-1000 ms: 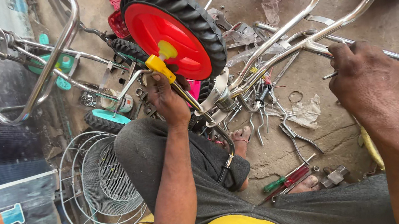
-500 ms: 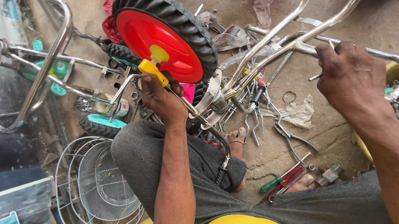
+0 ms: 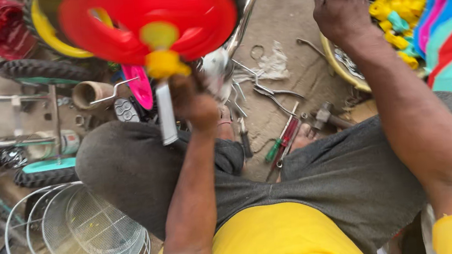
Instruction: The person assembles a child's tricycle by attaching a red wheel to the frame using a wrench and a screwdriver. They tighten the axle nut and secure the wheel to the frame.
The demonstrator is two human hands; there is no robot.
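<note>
A red plastic wheel with a black tyre and a yellow hub cap fills the top centre, blurred. A silver metal bracket hangs down from the hub. My left hand is closed around that bracket, just over my grey-trousered knee. My right hand is at the top right with fingers curled; a glint of metal shows under them, in line with the chrome frame tube. What it grips is mostly hidden.
A white wire basket lies at lower left. Red and green screwdrivers, pliers and a hammer lie on the ground between my legs. A yellow basin holds yellow plastic parts. Spare tyres lie left.
The view has swung down and closer. The red wheel now sits higher and larger in view, with my left hand under it. My right hand has shifted to the top right.
</note>
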